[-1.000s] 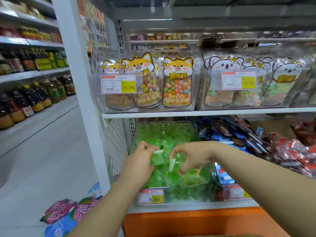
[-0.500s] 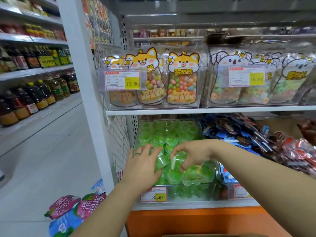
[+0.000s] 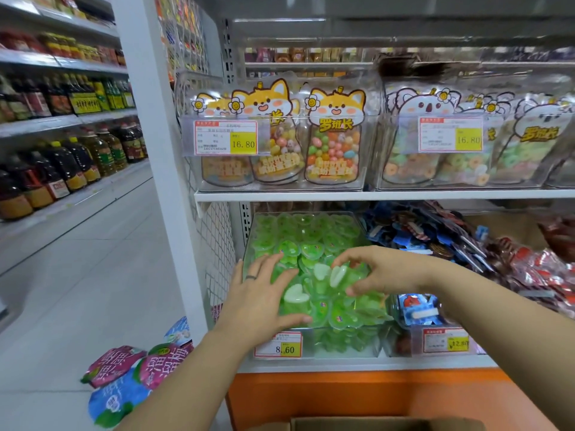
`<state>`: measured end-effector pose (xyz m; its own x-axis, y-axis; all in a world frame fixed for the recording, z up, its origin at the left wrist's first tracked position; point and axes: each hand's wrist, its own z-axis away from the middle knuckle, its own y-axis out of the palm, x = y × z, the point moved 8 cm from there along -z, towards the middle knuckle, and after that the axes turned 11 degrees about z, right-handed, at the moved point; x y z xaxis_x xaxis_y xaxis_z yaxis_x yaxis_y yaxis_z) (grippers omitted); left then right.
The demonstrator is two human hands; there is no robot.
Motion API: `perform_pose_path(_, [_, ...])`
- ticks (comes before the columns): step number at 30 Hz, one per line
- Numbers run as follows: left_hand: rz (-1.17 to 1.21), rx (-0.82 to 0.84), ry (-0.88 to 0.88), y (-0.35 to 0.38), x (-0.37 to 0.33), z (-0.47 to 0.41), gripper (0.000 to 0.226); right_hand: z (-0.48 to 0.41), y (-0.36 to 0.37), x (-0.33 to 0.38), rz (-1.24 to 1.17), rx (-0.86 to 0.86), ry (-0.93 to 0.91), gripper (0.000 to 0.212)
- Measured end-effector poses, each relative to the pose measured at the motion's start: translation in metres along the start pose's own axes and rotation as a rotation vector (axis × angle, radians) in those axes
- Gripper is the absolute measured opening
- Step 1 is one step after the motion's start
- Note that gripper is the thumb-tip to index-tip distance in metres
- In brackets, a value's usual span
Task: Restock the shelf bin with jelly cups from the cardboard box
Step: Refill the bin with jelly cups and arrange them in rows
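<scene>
A clear shelf bin (image 3: 342, 346) on the lower shelf is heaped with green heart-shaped jelly cups (image 3: 311, 244). My left hand (image 3: 261, 293), with a ring on one finger, lies flat with spread fingers on the left side of the heap. My right hand (image 3: 376, 269) arches over the heap's front, fingers curved around a few cups with white heart lids. Just the top edge of the cardboard box (image 3: 385, 424) shows at the bottom of the view.
A bin of blue and dark snack packs (image 3: 420, 234) sits right of the jelly bin, red packs (image 3: 541, 269) beyond. Clear bins of candy pouches (image 3: 280, 141) fill the shelf above. Snack bags (image 3: 124, 377) hang low left. Oil bottles (image 3: 62, 163) line the aisle.
Both hands lowered onto the heap. My left hand spread flat over the cups, and the cups held a second ago now lie on the pile under my right hand.
</scene>
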<state>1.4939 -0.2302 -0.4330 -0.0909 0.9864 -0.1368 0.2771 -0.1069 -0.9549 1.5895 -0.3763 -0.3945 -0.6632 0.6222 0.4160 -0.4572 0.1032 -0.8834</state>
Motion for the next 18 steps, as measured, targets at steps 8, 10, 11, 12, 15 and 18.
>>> perform_pose_path(8, [-0.046, -0.139, 0.094, -0.005, -0.013, 0.001, 0.075, 0.009, 0.014, -0.008, -0.019, -0.025, 0.01, 0.044])
perform_pose_path(10, [-0.05, -0.164, 0.109, -0.004, -0.014, 0.002, 0.072, 0.008, 0.017, -0.006, 0.024, -0.025, -0.001, 0.047])
perform_pose_path(11, [-0.044, -0.188, 0.123, -0.004, -0.016, 0.003, 0.07, 0.007, 0.018, -0.005, 0.048, -0.029, -0.004, 0.048])
perform_pose_path(12, [-0.039, -0.223, 0.147, -0.005, -0.02, 0.004, 0.066, 0.006, 0.019, -0.005, 0.071, -0.037, -0.004, 0.048])
perform_pose_path(15, [-0.031, -0.354, 0.243, -0.015, -0.044, 0.006, 0.05, 0.006, 0.02, -0.005, 0.133, -0.056, 0.008, 0.05])
perform_pose_path(18, [-0.046, -0.37, 0.316, -0.015, -0.076, 0.005, 0.051, 0.006, 0.022, -0.005, 0.173, -0.049, 0.026, 0.052])
